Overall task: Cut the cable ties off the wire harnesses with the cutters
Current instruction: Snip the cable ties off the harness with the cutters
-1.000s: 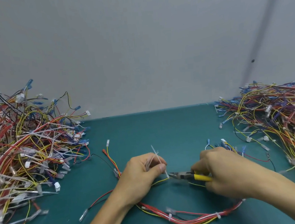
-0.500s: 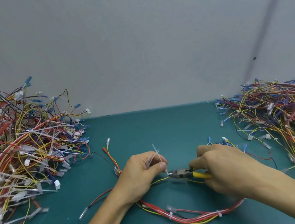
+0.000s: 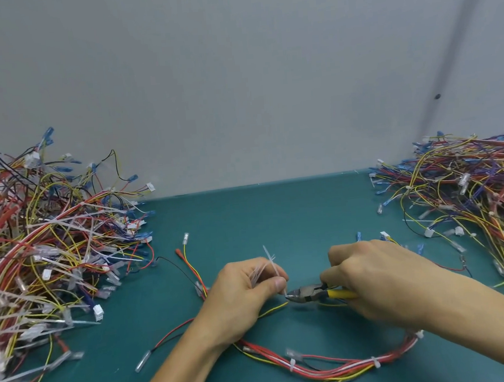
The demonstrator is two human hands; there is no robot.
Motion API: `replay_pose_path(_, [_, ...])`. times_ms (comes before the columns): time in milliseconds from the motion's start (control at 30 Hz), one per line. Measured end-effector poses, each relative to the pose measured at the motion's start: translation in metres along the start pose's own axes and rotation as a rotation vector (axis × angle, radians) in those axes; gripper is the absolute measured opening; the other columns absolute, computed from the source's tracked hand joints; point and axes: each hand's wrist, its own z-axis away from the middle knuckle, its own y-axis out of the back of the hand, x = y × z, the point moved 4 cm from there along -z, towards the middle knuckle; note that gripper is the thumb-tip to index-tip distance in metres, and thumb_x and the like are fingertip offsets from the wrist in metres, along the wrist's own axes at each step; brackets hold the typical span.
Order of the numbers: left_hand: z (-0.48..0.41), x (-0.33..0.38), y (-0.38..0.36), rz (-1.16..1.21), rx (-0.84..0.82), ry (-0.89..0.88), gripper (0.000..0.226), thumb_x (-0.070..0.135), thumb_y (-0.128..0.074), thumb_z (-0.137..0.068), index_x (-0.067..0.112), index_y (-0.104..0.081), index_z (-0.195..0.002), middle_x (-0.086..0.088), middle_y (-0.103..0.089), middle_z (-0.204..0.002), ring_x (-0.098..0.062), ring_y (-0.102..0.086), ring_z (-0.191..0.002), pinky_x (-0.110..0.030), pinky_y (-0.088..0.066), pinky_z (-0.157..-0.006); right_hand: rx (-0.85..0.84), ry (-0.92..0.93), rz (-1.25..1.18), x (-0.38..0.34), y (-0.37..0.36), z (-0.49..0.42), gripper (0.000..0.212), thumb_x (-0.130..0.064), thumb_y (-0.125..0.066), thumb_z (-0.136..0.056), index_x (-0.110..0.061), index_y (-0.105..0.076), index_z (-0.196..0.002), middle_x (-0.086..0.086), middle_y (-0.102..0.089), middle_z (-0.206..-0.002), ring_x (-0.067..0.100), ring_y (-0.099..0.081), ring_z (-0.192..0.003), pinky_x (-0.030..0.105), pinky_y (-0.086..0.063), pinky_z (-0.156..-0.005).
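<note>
a teal desk (image 3: 276, 213) runs up to a grey wall. on its left side sits a big tangled heap of harnesses (image 3: 44, 252), bristling with white cable ties. a second heap (image 3: 471, 191) spreads over the right side. between them, near the front edge, one red, white and yellow harness (image 3: 334, 365) lies looped on the desk, white ties around it.

right hand (image 3: 381, 280): grips cutters (image 3: 305, 294) | tip seemingly at cable tie (image 3: 273, 267) | left hand (image 3: 243, 294): pinches tie
</note>
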Motion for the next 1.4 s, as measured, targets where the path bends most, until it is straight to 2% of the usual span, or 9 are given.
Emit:
replay_pose_path(400, [-0.001,0.000,-0.001,-0.015,-0.018,0.001,0.018,0.006,-0.065,-0.087,0.018,-0.067,-0.074,0.019,-0.063,-0.065,0.006,-0.049,-0.056,-0.010,-0.036,-0.058,-0.005,0.010,0.050,-0.002,-0.002,-0.003,0.006,-0.021,-0.047,-0.086,-0.024,-0.052,-0.087,-0.003,-0.049,-0.091,0.029,-0.054,-0.080,0.030,-0.016,-0.046])
replay_pose_path(567, [-0.001,-0.003,0.000,0.039,0.011,0.013,0.020,0.005,-0.065,-0.086,0.020,-0.067,-0.073,0.015,-0.064,-0.067,0.005,-0.050,-0.055,-0.009,-0.036,-0.056,0.017,-0.008,0.005,-0.006,-0.007,-0.004,0.011,-0.021,-0.046,-0.085,-0.023,-0.055,-0.091,-0.003,-0.051,-0.092,0.031,-0.059,-0.086,0.032,-0.028,-0.058])
replay_pose_path(700, [-0.003,0.007,0.005,0.081,0.116,0.007,0.019,0.001,-0.063,-0.086,0.019,-0.068,-0.081,0.019,-0.061,-0.063,0.004,-0.050,-0.059,-0.009,-0.037,-0.059,0.184,-0.176,-0.120,0.011,0.003,0.001,0.020,-0.028,-0.046,-0.085,-0.027,-0.054,-0.104,-0.006,-0.050,-0.099,0.027,-0.058,-0.095,0.033,-0.039,-0.064])
replay_pose_path(833, [0.000,0.043,0.016,0.017,0.105,-0.013,0.017,0.013,-0.051,-0.080,0.024,-0.064,-0.074,0.015,-0.052,-0.054,0.000,-0.039,-0.043,-0.009,-0.029,-0.044,0.334,-0.281,-0.252,0.023,0.015,0.016,0.021,-0.029,-0.052,-0.085,-0.031,-0.059,-0.105,-0.008,-0.053,-0.094,0.023,-0.056,-0.092,0.032,-0.046,-0.069])
replay_pose_path(967, [0.025,0.082,0.012,-0.251,-0.088,-0.086,0.022,0.029,-0.039,-0.080,0.028,-0.060,-0.072,0.012,-0.056,-0.058,-0.003,-0.043,-0.050,-0.016,-0.034,-0.050,0.375,-0.285,-0.381,0.021,0.020,0.034,0.010,-0.031,-0.057,-0.086,-0.027,-0.060,-0.095,-0.008,-0.053,-0.084,0.019,-0.053,-0.083,0.037,-0.046,-0.072])
replay_pose_path(1067, [0.058,0.091,0.004,-0.525,-0.204,-0.170,0.019,0.031,-0.038,-0.093,0.028,-0.054,-0.084,0.010,-0.055,-0.064,-0.005,-0.047,-0.060,-0.022,-0.040,-0.059,0.334,-0.215,-0.452,0.010,0.018,0.048,0.010,-0.035,-0.060,-0.086,-0.026,-0.057,-0.089,-0.010,-0.052,-0.078,0.009,-0.049,-0.075,0.026,-0.038,-0.067])
replay_pose_path(1167, [0.087,0.080,-0.011,-0.776,-0.346,-0.139,0.009,0.030,-0.037,-0.096,0.027,-0.045,-0.099,0.007,-0.058,-0.096,-0.017,-0.055,-0.092,-0.035,-0.045,-0.080,0.315,-0.177,-0.498,0.000,0.015,0.060,0.013,-0.037,-0.062,-0.085,-0.026,-0.055,-0.085,-0.012,-0.049,-0.074,0.001,-0.044,-0.069,0.019,-0.035,-0.063])
replay_pose_path(1267, [0.107,0.062,-0.028,-0.963,-0.460,-0.060,0.020,0.034,-0.036,-0.096,0.029,-0.038,-0.116,0.002,-0.048,-0.117,-0.024,-0.048,-0.115,-0.037,-0.044,-0.092,0.324,-0.186,-0.528,-0.006,0.013,0.069,0.014,-0.038,-0.064,-0.084,-0.030,-0.052,-0.084,-0.015,-0.048,-0.075,-0.004,-0.044,-0.071,0.020,-0.035,-0.064])
replay_pose_path(1400, [0.121,0.058,-0.034,-1.072,-0.371,-0.120,0.018,0.038,-0.034,-0.097,0.031,-0.034,-0.113,0.001,-0.040,-0.108,-0.019,-0.048,-0.108,-0.033,-0.043,-0.086,0.327,-0.164,-0.562,-0.013,0.010,0.072,0.018,-0.034,-0.066,-0.083,-0.037,-0.048,-0.082,-0.019,-0.046,-0.073,-0.006,-0.044,-0.073,0.013,-0.034,-0.064])
